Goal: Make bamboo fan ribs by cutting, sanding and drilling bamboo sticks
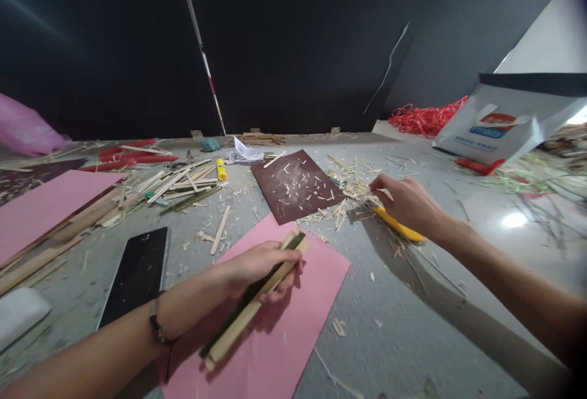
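Note:
My left hand (275, 267) is wrapped round a bundle of split bamboo strips (245, 319), pale with a green skin on one side. The bundle slants over a pink sheet (316, 301) on the floor. Farther right, my right hand (401, 200) reaches over a heap of bamboo shavings (358, 190), its fingers curled together; whatever is between them is hidden or too small to name. Just below that hand lies a yellow-handled tool (398, 225), its working end partly lost among the shavings. A dark brown sheet (293, 197) sprinkled with chips overlaps the pink sheet's far corner.
Left of the pink sheet lies a black-screened phone (137, 270). Behind it are many bamboo strips (192, 182), a yellow glue stick (221, 170) and red-handled tools (132, 157). A white bag (499, 124) and red plastic strands (426, 119) stand by the dark wall.

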`<state>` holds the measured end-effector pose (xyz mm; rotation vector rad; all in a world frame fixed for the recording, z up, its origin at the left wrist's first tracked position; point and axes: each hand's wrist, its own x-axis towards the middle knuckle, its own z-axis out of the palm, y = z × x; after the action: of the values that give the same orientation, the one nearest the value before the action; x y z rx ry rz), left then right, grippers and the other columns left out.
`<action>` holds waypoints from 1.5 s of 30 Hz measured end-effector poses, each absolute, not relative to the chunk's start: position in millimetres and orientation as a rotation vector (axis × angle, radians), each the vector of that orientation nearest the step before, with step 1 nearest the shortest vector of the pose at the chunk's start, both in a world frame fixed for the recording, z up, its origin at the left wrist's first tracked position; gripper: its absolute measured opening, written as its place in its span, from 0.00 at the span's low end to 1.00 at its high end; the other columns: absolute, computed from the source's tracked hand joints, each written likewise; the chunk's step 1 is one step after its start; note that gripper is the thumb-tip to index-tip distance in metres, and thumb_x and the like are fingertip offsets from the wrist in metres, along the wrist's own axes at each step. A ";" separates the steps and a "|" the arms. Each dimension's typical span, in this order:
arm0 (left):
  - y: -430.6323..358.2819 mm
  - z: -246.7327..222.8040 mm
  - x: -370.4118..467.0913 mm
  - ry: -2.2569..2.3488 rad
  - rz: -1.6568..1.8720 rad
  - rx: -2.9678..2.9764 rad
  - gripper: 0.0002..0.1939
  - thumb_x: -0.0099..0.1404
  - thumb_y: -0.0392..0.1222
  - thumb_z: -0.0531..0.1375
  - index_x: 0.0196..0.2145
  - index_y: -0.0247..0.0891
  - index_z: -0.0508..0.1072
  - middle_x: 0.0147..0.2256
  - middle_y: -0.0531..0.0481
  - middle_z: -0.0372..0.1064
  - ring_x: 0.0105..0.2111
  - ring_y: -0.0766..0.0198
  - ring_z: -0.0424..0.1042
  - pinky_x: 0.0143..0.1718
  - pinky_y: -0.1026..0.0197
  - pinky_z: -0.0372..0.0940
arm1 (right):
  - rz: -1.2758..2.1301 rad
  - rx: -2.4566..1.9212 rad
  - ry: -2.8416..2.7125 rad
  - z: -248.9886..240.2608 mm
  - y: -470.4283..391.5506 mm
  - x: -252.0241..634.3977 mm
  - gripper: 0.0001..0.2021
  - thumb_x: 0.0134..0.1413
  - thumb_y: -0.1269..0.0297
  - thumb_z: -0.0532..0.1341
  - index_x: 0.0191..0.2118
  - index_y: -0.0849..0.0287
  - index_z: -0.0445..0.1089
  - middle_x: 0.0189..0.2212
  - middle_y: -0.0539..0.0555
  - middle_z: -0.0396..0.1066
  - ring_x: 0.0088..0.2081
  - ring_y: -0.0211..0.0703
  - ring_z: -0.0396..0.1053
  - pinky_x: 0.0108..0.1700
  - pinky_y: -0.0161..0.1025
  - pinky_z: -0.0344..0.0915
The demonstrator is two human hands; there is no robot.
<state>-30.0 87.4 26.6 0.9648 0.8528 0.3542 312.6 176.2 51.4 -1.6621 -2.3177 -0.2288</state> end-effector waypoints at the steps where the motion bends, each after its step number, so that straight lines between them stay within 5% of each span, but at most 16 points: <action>1: 84.1 26.8 -27.7 0.845 0.402 0.945 0.16 0.69 0.52 0.58 0.32 0.37 0.70 0.19 0.53 0.65 0.13 0.67 0.62 0.12 0.67 0.53 | -0.218 -1.638 -2.309 54.9 170.8 310.7 0.11 0.67 0.65 0.52 0.46 0.57 0.71 0.36 0.60 0.79 0.35 0.52 0.75 0.37 0.44 0.63; 6: 66.2 21.1 -17.1 0.851 0.606 0.874 0.16 0.69 0.54 0.58 0.38 0.37 0.70 0.27 0.48 0.71 0.27 0.58 0.77 0.28 0.59 0.72 | -0.039 -1.445 -2.206 70.8 137.7 287.4 0.08 0.66 0.62 0.55 0.45 0.56 0.68 0.38 0.58 0.78 0.37 0.50 0.76 0.41 0.46 0.66; 10: 63.5 11.1 -12.5 0.886 0.729 0.929 0.20 0.64 0.56 0.65 0.39 0.34 0.71 0.36 0.39 0.75 0.36 0.52 0.79 0.40 0.51 0.75 | 0.233 -1.386 -2.274 54.5 126.9 264.8 0.13 0.67 0.66 0.53 0.54 0.57 0.64 0.36 0.54 0.76 0.31 0.44 0.74 0.34 0.42 0.68; 13: 67.1 7.5 -14.9 0.949 0.790 1.021 0.22 0.61 0.54 0.70 0.41 0.32 0.73 0.37 0.41 0.74 0.34 0.57 0.76 0.40 0.53 0.74 | 0.121 -1.337 -2.349 31.4 128.1 252.2 0.13 0.66 0.70 0.51 0.52 0.59 0.67 0.45 0.62 0.75 0.44 0.53 0.75 0.45 0.51 0.71; 17: 68.8 11.5 -20.0 1.011 0.775 1.103 0.22 0.62 0.53 0.70 0.45 0.34 0.72 0.32 0.50 0.69 0.28 0.63 0.72 0.36 0.52 0.76 | 0.145 -1.197 -2.262 19.6 116.8 230.5 0.09 0.68 0.68 0.54 0.48 0.60 0.70 0.58 0.68 0.66 0.61 0.60 0.65 0.62 0.62 0.62; 21: 65.8 16.3 -18.7 0.996 0.679 1.208 0.19 0.64 0.53 0.68 0.40 0.35 0.71 0.29 0.53 0.67 0.26 0.66 0.69 0.32 0.57 0.74 | 1.045 -1.028 -2.025 21.8 95.6 200.8 0.11 0.69 0.58 0.59 0.52 0.56 0.68 0.44 0.58 0.75 0.41 0.46 0.76 0.43 0.45 0.75; 25: 65.3 18.9 -18.2 1.003 0.567 1.351 0.17 0.67 0.54 0.65 0.36 0.35 0.70 0.27 0.51 0.68 0.25 0.65 0.70 0.26 0.63 0.66 | 1.455 -0.989 -1.726 14.5 91.6 186.0 0.12 0.62 0.55 0.66 0.42 0.59 0.70 0.33 0.53 0.73 0.31 0.38 0.72 0.34 0.37 0.72; 30: 80.3 30.8 -36.5 1.152 0.488 1.557 0.17 0.71 0.56 0.55 0.39 0.38 0.66 0.24 0.54 0.67 0.21 0.64 0.69 0.23 0.62 0.63 | 1.424 -1.173 -1.730 6.4 94.2 197.4 0.12 0.64 0.55 0.64 0.39 0.60 0.70 0.30 0.52 0.71 0.29 0.38 0.72 0.32 0.36 0.70; 36: 95.2 40.4 -66.4 1.479 0.516 2.067 0.09 0.68 0.48 0.59 0.37 0.40 0.66 0.35 0.48 0.69 0.38 0.53 0.71 0.42 0.50 0.66 | 1.244 -1.331 -1.881 2.4 90.5 204.5 0.06 0.63 0.62 0.62 0.39 0.59 0.69 0.29 0.53 0.74 0.26 0.40 0.72 0.26 0.36 0.66; 42: 72.7 24.8 -60.7 1.405 0.480 2.495 0.19 0.71 0.37 0.54 0.58 0.34 0.66 0.59 0.33 0.61 0.60 0.39 0.62 0.60 0.33 0.60 | 1.238 -1.374 -2.060 23.9 95.3 218.6 0.04 0.57 0.66 0.65 0.34 0.60 0.71 0.25 0.52 0.73 0.26 0.38 0.70 0.27 0.34 0.63; 45: 48.1 16.0 -44.6 1.139 0.430 2.730 0.16 0.71 0.32 0.53 0.55 0.33 0.70 0.61 0.35 0.64 0.63 0.43 0.61 0.64 0.38 0.59 | 1.394 -1.376 -2.144 38.2 98.4 230.8 0.07 0.56 0.65 0.66 0.31 0.60 0.70 0.23 0.50 0.71 0.23 0.36 0.67 0.24 0.33 0.61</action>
<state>-44.6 48.1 16.0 2.7297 1.1391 0.4298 230.8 98.4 38.2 -1.3762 -2.1444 1.3935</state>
